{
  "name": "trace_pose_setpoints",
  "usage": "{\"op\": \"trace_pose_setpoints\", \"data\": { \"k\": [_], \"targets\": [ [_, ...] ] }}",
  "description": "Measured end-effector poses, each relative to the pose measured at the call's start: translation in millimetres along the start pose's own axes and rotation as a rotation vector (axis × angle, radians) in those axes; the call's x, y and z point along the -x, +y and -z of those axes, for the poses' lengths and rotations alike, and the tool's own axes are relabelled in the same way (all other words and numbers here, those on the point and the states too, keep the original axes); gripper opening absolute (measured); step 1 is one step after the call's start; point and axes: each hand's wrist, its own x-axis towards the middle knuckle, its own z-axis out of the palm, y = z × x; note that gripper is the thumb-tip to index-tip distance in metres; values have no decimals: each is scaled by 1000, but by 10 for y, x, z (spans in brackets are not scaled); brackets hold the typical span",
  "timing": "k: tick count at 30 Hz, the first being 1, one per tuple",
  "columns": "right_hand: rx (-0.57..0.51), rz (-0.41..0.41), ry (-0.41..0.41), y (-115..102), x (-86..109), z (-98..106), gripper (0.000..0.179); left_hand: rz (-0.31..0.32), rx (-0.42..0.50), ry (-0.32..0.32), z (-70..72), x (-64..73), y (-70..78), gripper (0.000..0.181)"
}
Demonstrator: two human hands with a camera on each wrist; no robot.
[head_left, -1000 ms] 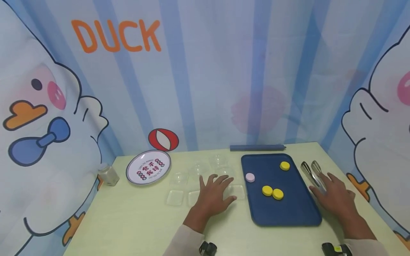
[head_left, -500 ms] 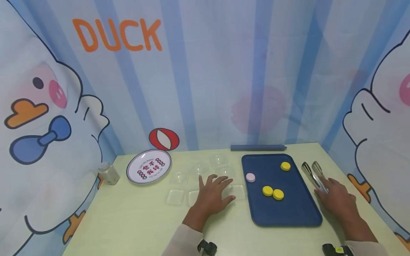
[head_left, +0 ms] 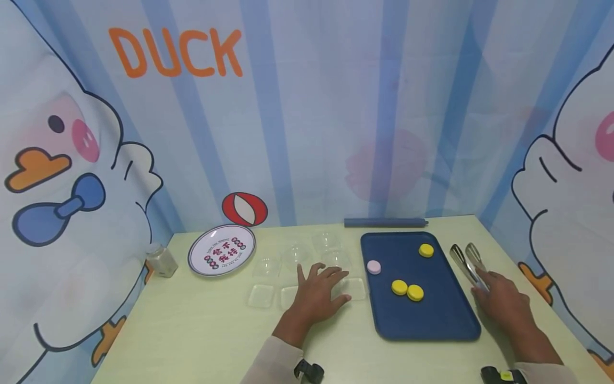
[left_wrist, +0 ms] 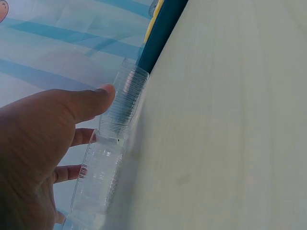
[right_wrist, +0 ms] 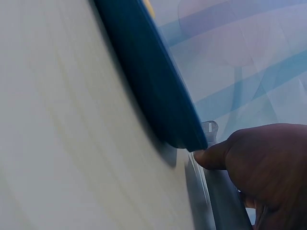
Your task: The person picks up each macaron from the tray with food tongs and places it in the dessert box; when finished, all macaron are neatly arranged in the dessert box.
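Note:
My left hand (head_left: 314, 298) hovers with spread fingers over a group of clear plastic boxes (head_left: 355, 288). In the left wrist view its thumb and fingers (left_wrist: 98, 100) lie right along the upper edges of the ridged box walls (left_wrist: 127, 91). At the far right, my right hand (head_left: 508, 304) grips a pair of metal tongs (head_left: 467, 262), whose heads point away from me. The right wrist view shows the thumb (right_wrist: 211, 155) on the tongs beside the tray's edge; the other fingers are largely hidden. A blue tray (head_left: 431, 320) lies between the hands.
On the tray sit several yellow macarons (head_left: 426, 250) and a pink one (head_left: 373, 267). Behind it lies a dark blue roll (head_left: 386, 222). A printed white plate (head_left: 222, 250) and a small jar (head_left: 162, 261) stand at the left. A duck-print curtain (head_left: 326, 106) closes off the back.
The right hand's fingers have closed in round the tongs from a looser spread. The left hand has stayed over the boxes, and the tray's contents have not moved.

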Motion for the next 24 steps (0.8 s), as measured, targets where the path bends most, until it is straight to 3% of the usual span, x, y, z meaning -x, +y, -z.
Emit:
{"op": "trace_pose_setpoints", "data": {
  "k": [5, 15, 24],
  "targets": [
    [-19, -17, -30, 18, -6, 6, 59, -3, 11, 1, -1, -13, -1, 54],
    [-66, -27, -15, 13, -10, 22, 58, -14, 17, 2, -11, -26, -14, 48],
    [-74, 92, 146, 50, -37, -41, 50, -22, 19, 1, -18, -24, -17, 47]
  ]
}}
